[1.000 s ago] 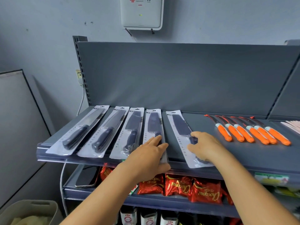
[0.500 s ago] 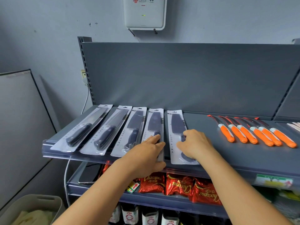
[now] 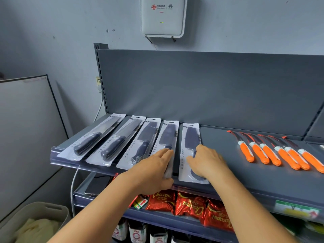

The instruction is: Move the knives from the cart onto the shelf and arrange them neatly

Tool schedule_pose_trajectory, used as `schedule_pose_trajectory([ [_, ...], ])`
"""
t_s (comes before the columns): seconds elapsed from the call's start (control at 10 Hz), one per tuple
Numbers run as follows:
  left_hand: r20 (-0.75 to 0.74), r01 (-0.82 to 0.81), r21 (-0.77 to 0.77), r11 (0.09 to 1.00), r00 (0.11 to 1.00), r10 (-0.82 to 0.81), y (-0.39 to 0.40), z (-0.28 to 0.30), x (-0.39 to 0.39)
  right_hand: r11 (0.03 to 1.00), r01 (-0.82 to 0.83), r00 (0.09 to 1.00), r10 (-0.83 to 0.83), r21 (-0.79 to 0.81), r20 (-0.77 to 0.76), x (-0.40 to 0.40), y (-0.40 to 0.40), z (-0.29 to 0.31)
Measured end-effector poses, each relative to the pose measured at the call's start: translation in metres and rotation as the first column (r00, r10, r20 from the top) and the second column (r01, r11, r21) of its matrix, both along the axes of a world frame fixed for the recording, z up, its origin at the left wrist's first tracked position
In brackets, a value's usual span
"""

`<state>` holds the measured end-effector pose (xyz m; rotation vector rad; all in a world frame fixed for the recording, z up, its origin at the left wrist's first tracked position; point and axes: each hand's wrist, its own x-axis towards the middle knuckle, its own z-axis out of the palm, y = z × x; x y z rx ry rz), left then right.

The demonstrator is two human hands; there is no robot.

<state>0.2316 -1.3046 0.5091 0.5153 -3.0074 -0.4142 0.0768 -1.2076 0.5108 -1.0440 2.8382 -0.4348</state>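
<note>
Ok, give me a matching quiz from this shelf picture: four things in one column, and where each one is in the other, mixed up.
1. left hand
2. right hand
3. orange knives
4. red snack bags

A. right part of the top shelf
B. on the fifth packaged knife from the left
C. shelf below
D. on the fourth packaged knife from the left

Pairs: 1-D, 2-B, 3-A, 4-C
</note>
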Motion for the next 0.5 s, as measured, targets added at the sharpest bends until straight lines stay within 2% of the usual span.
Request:
schedule_pose_trajectory([
  [0.4, 0.087, -0.07, 0.017, 0.997, 0.994, 0.069, -0.003, 0.002, -0.001, 0.998, -0.059, 0.996, 0.059, 0.002, 0.07, 0.0, 0.011, 0.004],
  [0.5, -0.002, -0.087, 0.027, 0.996, 0.996, 0.087, -0.002, 0.01, 0.005, 0.997, -0.041, 0.997, 0.045, -0.07, 0.057, 0.006, 0.018, 0.003],
])
